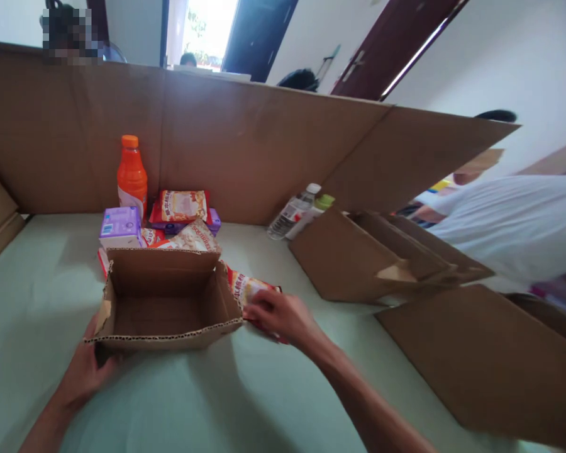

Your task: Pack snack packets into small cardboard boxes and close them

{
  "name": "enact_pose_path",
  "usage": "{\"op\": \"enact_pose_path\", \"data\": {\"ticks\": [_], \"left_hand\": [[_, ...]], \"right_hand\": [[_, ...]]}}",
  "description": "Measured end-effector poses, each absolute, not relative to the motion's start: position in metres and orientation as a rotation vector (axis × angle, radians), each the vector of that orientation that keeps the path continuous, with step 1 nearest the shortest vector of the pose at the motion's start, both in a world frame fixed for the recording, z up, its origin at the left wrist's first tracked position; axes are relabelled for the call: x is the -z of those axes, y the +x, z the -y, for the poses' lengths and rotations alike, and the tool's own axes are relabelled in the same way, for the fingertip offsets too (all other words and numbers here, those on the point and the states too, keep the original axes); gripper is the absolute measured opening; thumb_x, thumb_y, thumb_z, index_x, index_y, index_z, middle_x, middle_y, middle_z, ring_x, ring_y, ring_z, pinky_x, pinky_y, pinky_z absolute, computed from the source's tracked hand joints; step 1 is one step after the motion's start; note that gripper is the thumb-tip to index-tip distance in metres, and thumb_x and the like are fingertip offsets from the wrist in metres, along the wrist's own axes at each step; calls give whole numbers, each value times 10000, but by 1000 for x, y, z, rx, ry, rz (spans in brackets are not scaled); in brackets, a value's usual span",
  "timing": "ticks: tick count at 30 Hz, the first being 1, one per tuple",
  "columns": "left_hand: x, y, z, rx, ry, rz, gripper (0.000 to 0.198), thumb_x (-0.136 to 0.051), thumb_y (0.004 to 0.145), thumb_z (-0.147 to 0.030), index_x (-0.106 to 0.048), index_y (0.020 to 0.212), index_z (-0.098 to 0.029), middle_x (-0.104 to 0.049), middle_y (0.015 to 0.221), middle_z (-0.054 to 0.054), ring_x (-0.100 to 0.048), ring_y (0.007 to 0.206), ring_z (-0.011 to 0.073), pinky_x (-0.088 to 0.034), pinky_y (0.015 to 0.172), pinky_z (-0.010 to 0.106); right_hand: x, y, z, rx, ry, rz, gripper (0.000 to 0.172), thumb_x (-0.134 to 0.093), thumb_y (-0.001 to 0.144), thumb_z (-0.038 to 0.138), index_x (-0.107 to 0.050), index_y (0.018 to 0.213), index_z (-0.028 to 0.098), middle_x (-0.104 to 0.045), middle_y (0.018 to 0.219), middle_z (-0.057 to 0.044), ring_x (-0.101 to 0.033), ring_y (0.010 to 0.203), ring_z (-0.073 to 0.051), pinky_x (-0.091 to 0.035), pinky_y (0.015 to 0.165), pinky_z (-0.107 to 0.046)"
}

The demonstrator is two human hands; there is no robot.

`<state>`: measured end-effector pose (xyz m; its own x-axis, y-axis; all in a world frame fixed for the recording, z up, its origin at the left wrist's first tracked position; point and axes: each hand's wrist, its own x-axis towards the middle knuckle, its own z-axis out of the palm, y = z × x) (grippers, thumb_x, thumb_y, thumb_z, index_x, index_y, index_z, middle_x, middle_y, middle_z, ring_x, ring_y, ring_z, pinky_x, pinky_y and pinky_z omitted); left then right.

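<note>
An open cardboard box [165,314] with rough-cut edges, bare inside, is in front of me, tilted a little towards me. My left hand [87,371] grips its lower left corner, with some fingers hidden under and behind the wall. At the right corner, my right hand [278,314] has its fingers curled against the box edge. Just behind those fingers lies a red and white snack packet [243,286], partly covered by the hand. Beyond the box sit a beige snack packet [195,238], a red packet [183,206] and a purple and white carton [121,226].
An orange drink bottle [132,176] stands at the back by a cardboard wall [245,138]. Two bottles, one clear [292,214], lean near more cardboard boxes [353,258] on the right. A person in a white shirt [504,220] is beyond them.
</note>
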<state>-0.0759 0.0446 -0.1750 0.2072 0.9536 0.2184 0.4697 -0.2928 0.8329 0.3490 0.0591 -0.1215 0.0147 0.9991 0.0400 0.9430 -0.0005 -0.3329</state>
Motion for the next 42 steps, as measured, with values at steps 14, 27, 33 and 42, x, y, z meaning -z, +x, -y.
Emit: {"op": "enact_pose_path", "data": {"ticks": [14,27,33,42], "left_hand": [[109,-83,-40,-1227,1971,-1183,1164,-776,713,-703,-129,1624,-377,-165,1713,107,-247,1542,396,-261,1242,597],[98,-67,-40,-1341,1854,-1031,1041,-832,724,-595,-305,1582,-334,-289,1679,91,-278,1540,347,-272,1254,529],[89,-75,-44,-1304,1961,-990,689,-816,791,-299,-521,1413,-336,-313,1667,62,-278,1546,313,-308,1248,506],[82,-71,-31,-1341,2066,-969,174,-626,898,-98,-630,907,-272,-327,1660,-43,-320,1531,185,-352,1229,342]], "right_hand": [[146,391,-125,-1094,-1796,1925,570,-784,563,515,-721,1010,167,-776,909,-92,-694,762,-270,-531,632,-325],[136,353,-77,-1326,-1838,1582,483,-786,580,600,-633,757,178,-687,649,-20,-605,576,-181,-408,481,-249],[131,354,-59,-1274,-1812,1486,525,-730,610,642,-584,820,184,-692,700,-13,-637,600,-182,-459,496,-256],[-12,326,-32,-381,-1242,951,158,-754,768,404,-621,803,328,-722,948,-15,-714,949,-268,-613,795,-425]]}}
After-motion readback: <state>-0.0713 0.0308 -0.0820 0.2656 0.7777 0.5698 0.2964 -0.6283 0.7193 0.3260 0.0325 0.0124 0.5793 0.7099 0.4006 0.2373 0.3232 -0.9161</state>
